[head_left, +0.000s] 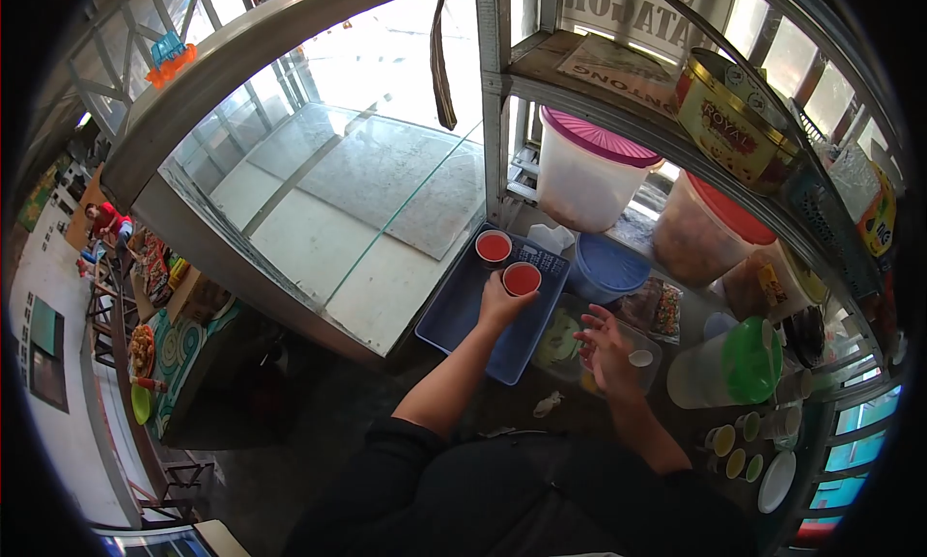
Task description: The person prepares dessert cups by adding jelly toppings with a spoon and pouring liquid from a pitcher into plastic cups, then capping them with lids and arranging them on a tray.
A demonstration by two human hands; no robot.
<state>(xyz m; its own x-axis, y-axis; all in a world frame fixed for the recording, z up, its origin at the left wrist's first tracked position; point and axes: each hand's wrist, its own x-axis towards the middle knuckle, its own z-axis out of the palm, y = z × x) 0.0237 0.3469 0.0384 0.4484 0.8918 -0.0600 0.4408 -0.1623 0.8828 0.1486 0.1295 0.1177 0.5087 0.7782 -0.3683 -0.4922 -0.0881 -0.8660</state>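
My left hand [504, 307] is wrapped round a paper cup [521, 279] filled with red liquid, over a blue tray [449, 318]. Right beside it in the tray is a second cup [493, 246] with the same red liquid. Nothing shows in my right hand [607, 352], whose fingers are apart and slightly bent. That hand hovers over clear plastic containers [557, 343], one with pale green pieces inside. A small white scoop or cup [640, 358] lies just right of it.
A glass display case [319, 209] stands ahead on the left. Behind the tray are a blue-lidded tub [610, 269], a purple-lidded bucket [591, 176] and a red-lidded tub [705, 224]. A green-lidded pitcher [705, 375] and several small filled cups [721, 439] stand on the right.
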